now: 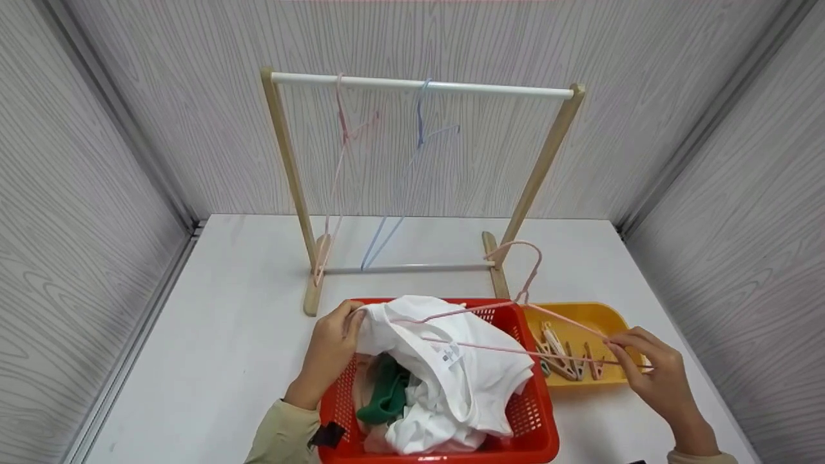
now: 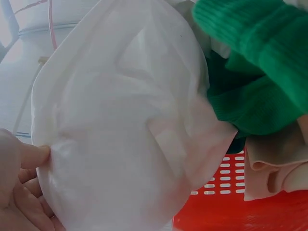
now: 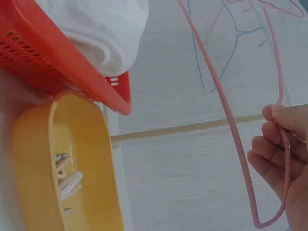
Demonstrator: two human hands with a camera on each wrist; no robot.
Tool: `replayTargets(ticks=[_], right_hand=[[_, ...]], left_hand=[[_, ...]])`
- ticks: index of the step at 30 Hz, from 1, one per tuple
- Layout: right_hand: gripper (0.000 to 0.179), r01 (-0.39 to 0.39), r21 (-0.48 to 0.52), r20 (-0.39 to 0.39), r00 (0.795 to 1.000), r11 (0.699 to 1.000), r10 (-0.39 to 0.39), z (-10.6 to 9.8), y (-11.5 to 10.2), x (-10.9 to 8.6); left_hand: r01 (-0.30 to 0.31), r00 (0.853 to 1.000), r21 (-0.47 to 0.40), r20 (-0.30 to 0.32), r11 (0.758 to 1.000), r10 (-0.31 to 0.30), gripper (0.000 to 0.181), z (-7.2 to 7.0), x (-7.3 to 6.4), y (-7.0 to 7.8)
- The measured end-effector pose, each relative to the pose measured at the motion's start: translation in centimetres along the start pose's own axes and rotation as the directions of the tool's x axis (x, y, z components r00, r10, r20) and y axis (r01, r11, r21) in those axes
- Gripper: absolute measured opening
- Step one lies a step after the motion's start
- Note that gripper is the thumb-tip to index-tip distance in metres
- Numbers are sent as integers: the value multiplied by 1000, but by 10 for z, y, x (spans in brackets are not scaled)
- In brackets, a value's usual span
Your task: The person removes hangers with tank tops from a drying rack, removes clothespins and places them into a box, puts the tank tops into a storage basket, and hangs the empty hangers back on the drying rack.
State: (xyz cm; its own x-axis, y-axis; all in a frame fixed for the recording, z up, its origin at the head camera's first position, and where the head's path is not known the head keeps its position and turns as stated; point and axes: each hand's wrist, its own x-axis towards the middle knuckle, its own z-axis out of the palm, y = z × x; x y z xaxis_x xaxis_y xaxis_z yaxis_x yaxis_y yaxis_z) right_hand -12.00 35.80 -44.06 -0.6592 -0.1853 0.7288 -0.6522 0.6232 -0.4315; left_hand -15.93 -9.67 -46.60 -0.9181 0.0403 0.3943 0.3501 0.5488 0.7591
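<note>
My left hand (image 1: pixel 330 345) pinches the edge of a white shirt (image 1: pixel 486 386) at its upper left, thumb against the cloth. The shirt lies bunched over a red basket (image 1: pixel 544 425), its neckline and a small label facing up. A pink wire hanger (image 1: pixel 474 309) has its left arm reaching into the shirt, while its hook stands above the basket's back right corner. At the hanger's right end, my right hand (image 1: pixel 657 370) pinches the wire between thumb and fingers. In the left wrist view the white cloth (image 2: pixel 120 120) spreads out from the left fingertips.
Under the shirt, a green knitted garment (image 1: pixel 385 393) and beige cloth (image 2: pixel 274 163) lie in the basket. A yellow tray (image 1: pixel 590 311) with several clothespins (image 1: pixel 561 361) stands to the right. Behind is a rack (image 1: pixel 496 89) bearing a pink hanger (image 1: pixel 339 109) and a blue hanger (image 1: pixel 420 122).
</note>
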Motion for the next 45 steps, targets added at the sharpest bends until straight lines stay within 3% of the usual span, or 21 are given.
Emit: replayTargets(ticks=[3, 6, 10, 13, 16, 20, 23, 26, 28, 29, 32, 39, 42, 45], right_hand=[[27, -19, 41, -48, 999, 999, 21, -11, 4, -2], [20, -34, 63, -102, 994, 997, 41, -19, 5, -2], [16, -57, 9, -166, 984, 998, 57, -21, 4, -1], [13, -81, -67, -204, 977, 994, 66, -16, 2, 2], [13, -113, -148, -222, 972, 982, 79, -10, -2, 8], [22, -144, -233, -230, 969, 962, 89, 2, -11, 21], [21, -146, -261, -245, 966, 954, 81, 11, -18, 33], [16, -147, -283, -261, 963, 948, 71, 19, -24, 46], [13, -158, -307, -273, 959, 939, 72, 24, -29, 55], [12, -164, -316, -278, 958, 934, 74, 26, -31, 60], [9, -200, -347, -297, 950, 916, 95, 31, -35, 72], [9, -270, -377, -358, 925, 886, 130, 37, -39, 99], [11, -302, -376, -383, 911, 876, 150, 38, -39, 110], [12, -346, -373, -394, 899, 861, 191, 40, -38, 122]], left_hand=[[17, 1000, 14, 1, 1000, -17, 11, 0, 1, -3], [39, 998, 45, 42, 998, -40, 11, 2, 0, -5], [44, 986, 111, 153, 993, -61, 11, 7, -3, -3], [-7, 963, 174, 268, 985, -41, 9, 11, -8, 0], [-94, 913, 191, 409, 977, 8, 10, 14, -13, 4], [-160, 809, 138, 585, 977, 50, 9, 19, -19, 8], [-119, 733, 131, 681, 984, -1, 10, 21, -22, 11], [-49, 669, 153, 738, 987, -81, 21, 19, -23, 13], [-9, 642, 160, 758, 987, -117, 31, 17, -23, 14], [18, 636, 156, 761, 988, -132, 36, 16, -23, 14], [53, 643, 131, 754, 990, -134, 39, 13, -23, 13], [31, 718, 65, 693, 997, -68, 20, 7, -22, 9], [52, 743, 45, 666, 998, -69, 21, 6, -21, 8], [77, 758, 34, 647, 996, -81, 22, 6, -21, 7]])
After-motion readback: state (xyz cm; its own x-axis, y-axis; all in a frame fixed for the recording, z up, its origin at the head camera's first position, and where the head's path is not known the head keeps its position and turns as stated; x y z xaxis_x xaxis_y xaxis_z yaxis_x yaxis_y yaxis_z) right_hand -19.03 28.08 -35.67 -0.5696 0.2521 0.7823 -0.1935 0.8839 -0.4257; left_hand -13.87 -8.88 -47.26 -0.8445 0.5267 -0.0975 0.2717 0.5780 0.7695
